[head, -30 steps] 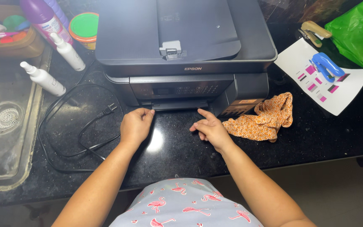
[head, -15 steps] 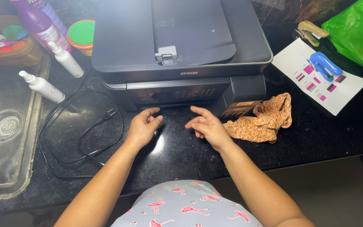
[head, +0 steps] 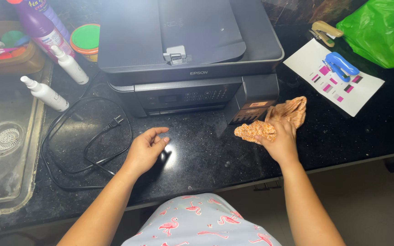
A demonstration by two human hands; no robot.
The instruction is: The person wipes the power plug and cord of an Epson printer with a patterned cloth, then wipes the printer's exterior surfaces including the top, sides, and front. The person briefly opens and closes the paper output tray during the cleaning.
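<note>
A dark grey printer [head: 183, 50] stands at the back of the black counter [head: 206, 155]. My right hand [head: 279, 143] rests on an orange patterned cloth [head: 270, 120] just right of the printer's front corner, fingers closed on its folds. My left hand [head: 146, 148] hovers over the counter in front of the printer, fingers apart and holding nothing. The printer's black power cord [head: 87, 136] lies unplugged in loops to the left of that hand.
A steel sink [head: 5, 136] is at the far left. Two white spray bottles [head: 46, 93], a purple bottle [head: 39, 23] and a green-lidded jar [head: 85, 38] stand beside the printer. At right lie a printed sheet [head: 338, 86], blue stapler [head: 340, 64], tan stapler [head: 324, 31] and green bag [head: 379, 29].
Both hands have left the printer's front. My right hand moved right and took hold of the orange cloth. My left hand drew back toward me and opened.
</note>
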